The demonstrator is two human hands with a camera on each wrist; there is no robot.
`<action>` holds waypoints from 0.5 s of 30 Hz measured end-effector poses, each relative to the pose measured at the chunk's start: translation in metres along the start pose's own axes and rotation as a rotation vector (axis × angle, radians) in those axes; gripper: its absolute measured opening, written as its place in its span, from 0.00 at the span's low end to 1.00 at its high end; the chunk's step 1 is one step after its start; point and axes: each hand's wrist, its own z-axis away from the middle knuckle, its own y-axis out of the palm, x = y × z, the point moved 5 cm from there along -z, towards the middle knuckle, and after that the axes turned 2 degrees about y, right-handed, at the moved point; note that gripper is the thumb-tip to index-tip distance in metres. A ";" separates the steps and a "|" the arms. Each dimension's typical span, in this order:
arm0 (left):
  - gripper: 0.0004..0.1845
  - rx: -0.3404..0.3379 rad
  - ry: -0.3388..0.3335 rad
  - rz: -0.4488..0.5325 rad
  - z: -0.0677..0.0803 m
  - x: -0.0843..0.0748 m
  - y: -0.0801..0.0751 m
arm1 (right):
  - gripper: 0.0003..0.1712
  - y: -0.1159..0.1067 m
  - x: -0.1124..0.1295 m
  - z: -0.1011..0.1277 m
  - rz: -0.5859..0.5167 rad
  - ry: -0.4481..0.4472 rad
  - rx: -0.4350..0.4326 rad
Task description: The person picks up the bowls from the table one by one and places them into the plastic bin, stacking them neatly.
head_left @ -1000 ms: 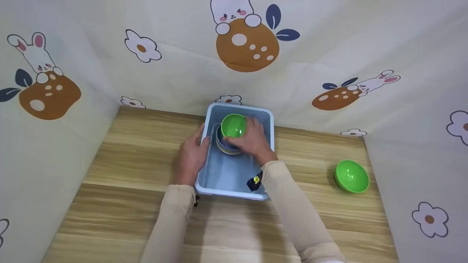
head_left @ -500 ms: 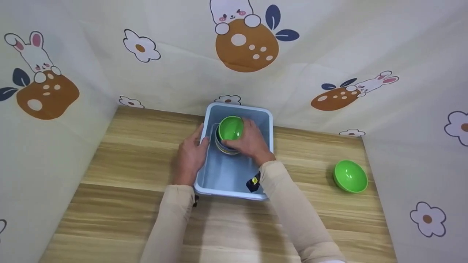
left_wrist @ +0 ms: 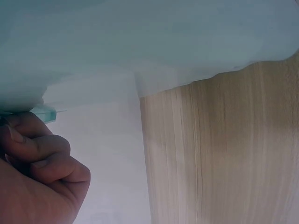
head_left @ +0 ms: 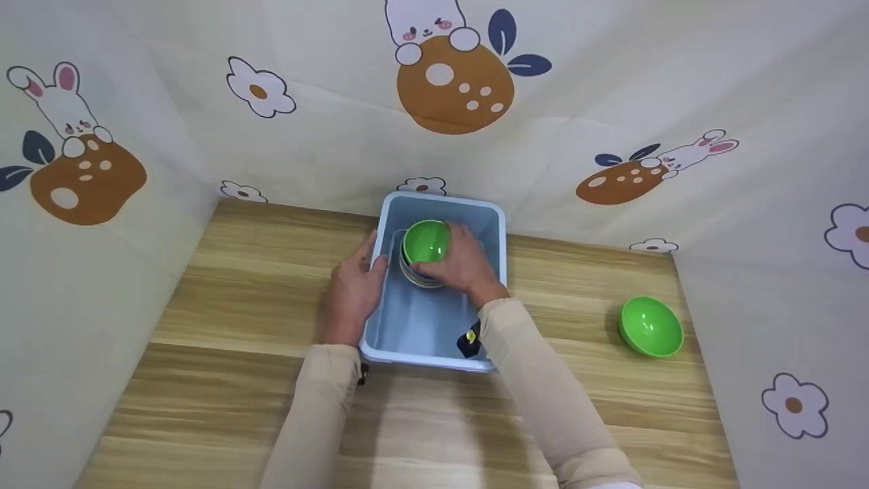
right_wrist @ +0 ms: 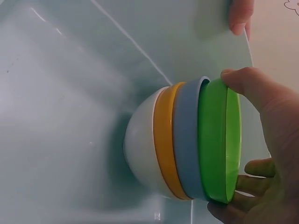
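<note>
In the head view, a light blue plastic bin [head_left: 421, 322] stands against the back wall. My left hand [head_left: 354, 292] grips its left rim, thumb on the inner side; the left wrist view shows the fingers [left_wrist: 56, 151] curled at the edge. Inside the bin, my right hand [head_left: 463, 261] holds a green bowl [head_left: 426, 240] between thumb and fingers by its rim. The right wrist view shows this bowl seated in a blue bowl [right_wrist: 188, 140], stacked in a yellow bowl [right_wrist: 167, 140] and a white bowl [right_wrist: 142, 144] at the bottom.
Another green bowl [head_left: 650, 327] rests on the wood-grain table [head_left: 258, 285], right of the bin. Cloth walls [head_left: 326, 136] printed with rabbits and flowers enclose the table at the back and both sides.
My right hand has lowered the green bowl slightly, down and to the left, into the stack. My left hand has stayed on the bin's rim.
</note>
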 end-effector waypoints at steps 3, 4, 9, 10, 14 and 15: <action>0.28 0.001 -0.011 -0.010 0.001 0.000 0.000 | 0.63 0.003 -0.002 0.001 0.006 0.026 0.041; 0.28 0.003 -0.013 -0.010 0.002 0.000 0.000 | 0.63 0.004 -0.002 0.001 0.002 0.035 0.055; 0.28 0.003 -0.018 -0.005 0.002 -0.001 0.001 | 0.64 0.006 -0.004 0.003 -0.070 0.080 0.096; 0.28 -0.001 -0.016 -0.003 0.002 -0.001 0.000 | 0.64 0.006 -0.004 0.003 -0.085 0.085 0.099; 0.28 -0.007 -0.012 -0.011 0.002 -0.002 -0.001 | 0.64 0.005 -0.004 0.003 -0.069 0.059 0.094; 0.28 -0.007 -0.010 -0.011 0.002 -0.002 -0.001 | 0.63 0.004 -0.004 0.003 -0.052 0.046 0.089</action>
